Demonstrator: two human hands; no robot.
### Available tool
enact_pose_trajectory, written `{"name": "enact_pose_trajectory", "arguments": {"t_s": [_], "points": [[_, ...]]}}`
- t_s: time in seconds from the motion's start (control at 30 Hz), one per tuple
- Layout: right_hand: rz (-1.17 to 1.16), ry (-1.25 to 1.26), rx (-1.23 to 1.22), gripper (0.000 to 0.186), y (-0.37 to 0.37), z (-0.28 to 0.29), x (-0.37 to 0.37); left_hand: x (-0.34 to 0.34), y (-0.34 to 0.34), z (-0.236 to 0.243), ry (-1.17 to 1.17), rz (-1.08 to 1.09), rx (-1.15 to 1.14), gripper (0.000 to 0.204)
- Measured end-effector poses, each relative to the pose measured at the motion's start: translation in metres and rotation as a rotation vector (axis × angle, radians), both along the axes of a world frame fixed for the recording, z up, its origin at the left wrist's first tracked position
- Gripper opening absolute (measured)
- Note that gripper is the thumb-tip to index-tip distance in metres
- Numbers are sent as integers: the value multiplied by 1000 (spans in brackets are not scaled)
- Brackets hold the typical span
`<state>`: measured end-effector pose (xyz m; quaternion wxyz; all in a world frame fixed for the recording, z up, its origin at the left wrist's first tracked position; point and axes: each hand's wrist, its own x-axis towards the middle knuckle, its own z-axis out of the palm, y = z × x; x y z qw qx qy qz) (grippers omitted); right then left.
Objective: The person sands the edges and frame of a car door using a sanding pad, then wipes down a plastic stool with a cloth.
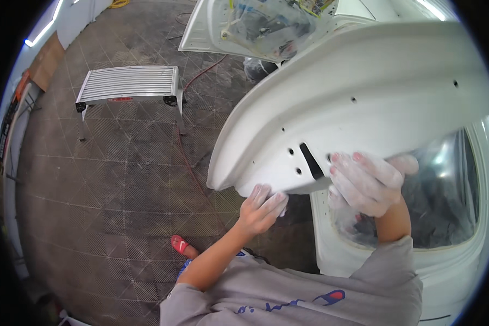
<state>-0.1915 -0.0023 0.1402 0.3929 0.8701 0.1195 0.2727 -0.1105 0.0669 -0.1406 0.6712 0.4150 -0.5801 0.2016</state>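
1. White car-body panel point(331, 98), raised above the tiled floor point(130, 179), spans the view from the centre to the upper right, its tapered end pointing left, as a person in a grey shirt point(304, 293) works at its lower edge.

2. Left hand point(262, 211), fingers close together and dusted white, lies at the panel's lower edge near the tapered end; the thumb is hidden, so whether the hand grips the edge cannot be told.

3. Right hand point(368, 185), more heavily powdered, has its fingers bent toward the panel's face near the lower edge, right of the dark wedge-shaped slot point(311, 161). Whether it holds anything, or quite touches the surface, is unclear.

4. Already in place: clear plastic sheeting point(440, 185) over the window opening at lower right, and clear film point(271, 27) on a second white panel point(206, 27) at the top. The visible face looks evenly pale, its holes and slot uncovered.

5. White residue on the fingers suggests surface work under way rather than finished; how much remains cannot be judged from this side.

6. Beyond, an aluminium step platform point(127, 84) stands toward the floor's far left corner, a red hose point(204, 71) running beside it.
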Motion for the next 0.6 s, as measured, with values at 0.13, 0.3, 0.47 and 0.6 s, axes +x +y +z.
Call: {"name": "enact_pose_trajectory", "arguments": {"t_s": [0.13, 0.3, 0.47, 0.6], "points": [[32, 22, 69, 16, 2, 5, 8, 22, -6, 67, -24, -94, -81, 31], [-7, 36, 311, 21, 26, 4, 11, 37, 38, -56, -242, -119, 306, 29], [-42, -44, 816, 22, 73, -32, -4, 48, 141, -117, 243, -465, 969, 23], [-57, -547, 1270, 26, 113, -124, -39, 39, 156, -33, 654, -485, 944, 24]]}}
